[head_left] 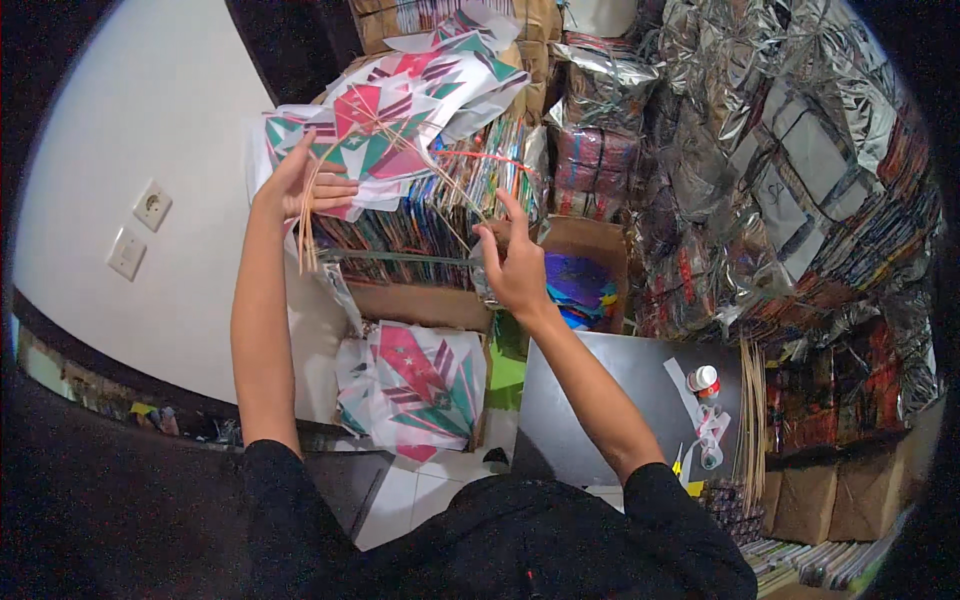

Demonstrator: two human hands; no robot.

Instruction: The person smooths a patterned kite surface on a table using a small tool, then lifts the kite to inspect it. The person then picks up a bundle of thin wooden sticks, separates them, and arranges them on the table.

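Observation:
Printed kites (380,115) in white, red and green, with thin bamboo sticks on them, lie piled over bundled goods at the far left. My left hand (300,187) is at the near edge of this pile, fingers stretched along the sheets. A bunch of thin bamboo sticks (305,235) passes through its grip and hangs below the palm. To the right, my right hand (517,262) is raised with its index finger pointing up. The end of a slender bamboo stick (462,193) reaches between its thumb and fingers; the exact grip is partly hidden.
Another kite stack (425,385) lies in a box below. On the dark table (570,400) at right are a white-capped bottle (703,380), tape and long bamboo sticks (750,425). Wrapped bundles (690,180) rise behind, beside a cardboard box (585,240). A white wall (130,130) bounds the left.

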